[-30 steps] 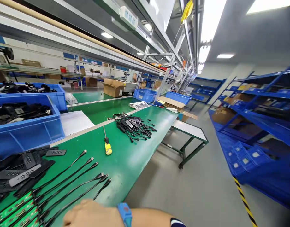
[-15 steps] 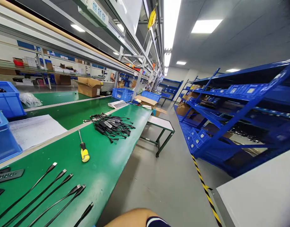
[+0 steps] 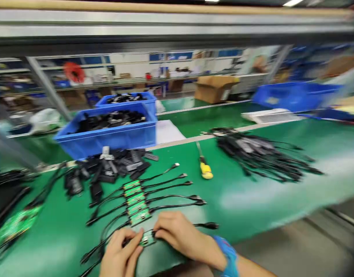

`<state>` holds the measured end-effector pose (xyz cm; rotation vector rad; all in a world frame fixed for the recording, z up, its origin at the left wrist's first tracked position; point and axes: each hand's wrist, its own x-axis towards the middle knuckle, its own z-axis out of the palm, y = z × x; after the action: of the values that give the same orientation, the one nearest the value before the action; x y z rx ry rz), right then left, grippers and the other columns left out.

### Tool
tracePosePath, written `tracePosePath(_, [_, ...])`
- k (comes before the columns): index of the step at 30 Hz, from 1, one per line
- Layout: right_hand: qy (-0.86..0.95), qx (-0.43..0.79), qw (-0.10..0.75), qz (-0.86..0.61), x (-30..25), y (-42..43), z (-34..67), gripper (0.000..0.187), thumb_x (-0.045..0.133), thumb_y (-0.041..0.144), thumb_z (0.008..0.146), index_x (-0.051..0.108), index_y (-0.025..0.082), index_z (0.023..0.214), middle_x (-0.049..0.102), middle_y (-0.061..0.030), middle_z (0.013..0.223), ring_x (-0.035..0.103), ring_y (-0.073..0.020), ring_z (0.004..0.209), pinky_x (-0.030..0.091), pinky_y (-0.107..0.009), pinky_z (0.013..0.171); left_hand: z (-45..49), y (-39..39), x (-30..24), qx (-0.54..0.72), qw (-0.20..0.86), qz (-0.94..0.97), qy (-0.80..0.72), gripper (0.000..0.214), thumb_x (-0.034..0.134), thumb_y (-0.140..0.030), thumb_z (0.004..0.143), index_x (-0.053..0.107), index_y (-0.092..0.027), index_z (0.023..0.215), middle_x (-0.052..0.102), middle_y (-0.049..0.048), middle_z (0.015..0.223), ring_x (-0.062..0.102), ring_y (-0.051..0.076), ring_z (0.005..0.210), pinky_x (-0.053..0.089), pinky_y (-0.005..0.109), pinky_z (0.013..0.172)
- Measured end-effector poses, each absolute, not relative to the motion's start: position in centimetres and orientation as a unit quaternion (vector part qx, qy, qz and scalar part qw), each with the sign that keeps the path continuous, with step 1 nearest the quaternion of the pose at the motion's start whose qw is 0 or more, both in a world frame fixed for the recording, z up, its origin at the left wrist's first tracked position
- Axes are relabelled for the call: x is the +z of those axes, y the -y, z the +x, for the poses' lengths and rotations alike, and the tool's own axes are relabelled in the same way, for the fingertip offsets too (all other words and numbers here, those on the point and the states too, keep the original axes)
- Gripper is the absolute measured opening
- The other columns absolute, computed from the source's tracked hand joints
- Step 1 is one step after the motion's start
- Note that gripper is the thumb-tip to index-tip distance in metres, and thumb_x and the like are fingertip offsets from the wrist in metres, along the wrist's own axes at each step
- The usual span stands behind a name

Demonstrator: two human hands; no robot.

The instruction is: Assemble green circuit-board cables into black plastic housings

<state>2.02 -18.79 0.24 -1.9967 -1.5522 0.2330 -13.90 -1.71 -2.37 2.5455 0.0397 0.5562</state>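
Note:
A small green circuit board [image 3: 148, 238] lies low on the green bench, between my two hands. My left hand [image 3: 121, 250] pinches its left end, where a black cable runs out beneath the fingers. With closed fingertips, my right hand [image 3: 179, 234] grips the black cable [image 3: 210, 226] at the board's right end; the plug pokes out beyond the hand. Just above lies a column of several joined green boards [image 3: 136, 202], with black cables leaving both sides. Behind them is a heap of black plastic casings [image 3: 109, 166].
A yellow-handled screwdriver [image 3: 206, 169] lies right of the boards. Further right is a pile of black cabled units [image 3: 252, 150]. A blue bin [image 3: 107, 138] of black parts stands behind the casings. At left, more green boards [image 3: 17, 225] are blurred. A metal rail [image 3: 177, 29] crosses overhead.
The view has swung left and down from the aisle and shelves to the bench. Both hands now show, at the small circuit board; earlier only part of an arm was visible.

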Motion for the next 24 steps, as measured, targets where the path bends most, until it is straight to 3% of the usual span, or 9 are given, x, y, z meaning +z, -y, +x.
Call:
tracePosePath(5, [0.608,0.115,0.312,-0.721,0.0,19.0,2.6,0.024,0.048,0.022,0.097,0.071,0.019,0.089,0.070,-0.0045,0.079,0.067,-0.0180,0.070,0.052,-0.026,0.063,-13.9,2.6,-1.8,0.175,0.298,0.935,-0.074,0.032,0.055,-0.025,0.093,0.067,-0.028,0.123,0.066,0.0095,0.094,0.059,0.022,0.087,0.051,0.034,0.076])
tracePosePath(9, [0.634,0.093,0.323,-0.697,-0.8,19.5,2.8,0.027,0.048,0.019,0.097,0.067,0.024,0.116,0.072,-0.0053,0.094,0.069,-0.0181,0.081,0.056,-0.027,0.072,-14.2,3.3,-1.3,0.170,0.315,0.928,-0.101,0.031,0.056,-0.023,0.093,0.067,-0.028,0.122,0.065,0.0092,0.095,0.056,0.023,0.087,0.047,0.035,0.076])
tracePosePath(12, [0.658,0.037,0.333,-0.675,-1.1,19.6,2.9,0.035,0.046,0.018,0.098,0.060,0.025,0.128,0.072,-0.0054,0.094,0.069,-0.0185,0.081,0.057,-0.028,0.071,-14.3,3.4,-1.1,0.166,0.306,0.933,-0.096,0.032,0.056,-0.022,0.093,0.066,-0.026,0.122,0.063,0.0087,0.095,0.054,0.022,0.086,0.045,0.033,0.075])
tracePosePath(18, [0.657,0.056,0.330,-0.676,-0.2,19.0,3.2,0.031,0.037,0.021,0.102,0.062,0.018,0.120,0.073,-0.0053,0.085,0.070,-0.0164,0.069,0.057,-0.026,0.062,-14.1,3.4,-1.3,0.203,0.268,0.940,-0.057,0.030,0.049,-0.017,0.095,0.063,-0.017,0.121,0.059,0.0096,0.094,0.052,0.022,0.083,0.046,0.033,0.069])
tracePosePath(24, [0.698,0.052,0.289,-0.654,0.1,18.8,3.7,0.039,0.028,0.021,0.104,0.067,0.017,0.103,0.067,-0.0028,0.071,0.066,-0.0151,0.060,0.053,-0.025,0.054,-14.1,3.2,-1.7,0.220,0.250,0.942,-0.047,0.033,0.049,-0.016,0.095,0.058,-0.019,0.126,0.058,0.0089,0.094,0.051,0.021,0.081,0.046,0.033,0.066])
